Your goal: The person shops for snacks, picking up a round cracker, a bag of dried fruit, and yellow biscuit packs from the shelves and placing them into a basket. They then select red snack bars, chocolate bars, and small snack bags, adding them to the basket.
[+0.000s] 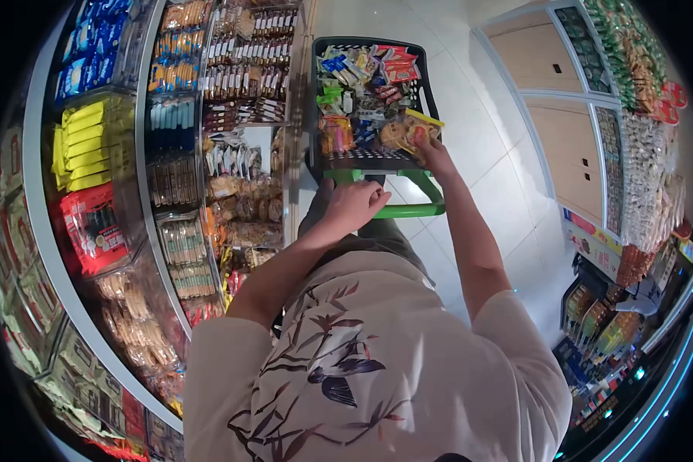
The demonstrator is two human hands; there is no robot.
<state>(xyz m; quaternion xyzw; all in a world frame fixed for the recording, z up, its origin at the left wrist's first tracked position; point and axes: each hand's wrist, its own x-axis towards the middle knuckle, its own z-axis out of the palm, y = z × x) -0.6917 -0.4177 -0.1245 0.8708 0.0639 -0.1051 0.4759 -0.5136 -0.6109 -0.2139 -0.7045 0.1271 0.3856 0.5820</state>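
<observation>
A dark rolling shopping basket [313, 100] stands in front of me, filled with several small snack packets in blue, green, red and orange wrappers. My left hand [356, 203] lies over its green handle [410, 209], fingers curled onto the bar at the left side. At the basket's near right corner, my right hand [434, 156] is closed on the edge of a clear snack bag [417, 132] with a yellow top strip and a red patch. That bag is over the other packets inside the rim. Part of its lower edge is hidden by my fingers.
To the left rise shelves of clear bins holding yellow packets [85, 146], red packets [92, 229] and wrapped biscuits. Pale floor tiles [470, 100] run along the right. Beyond are wooden cabinets [535, 54] and hanging snack bags [651, 177].
</observation>
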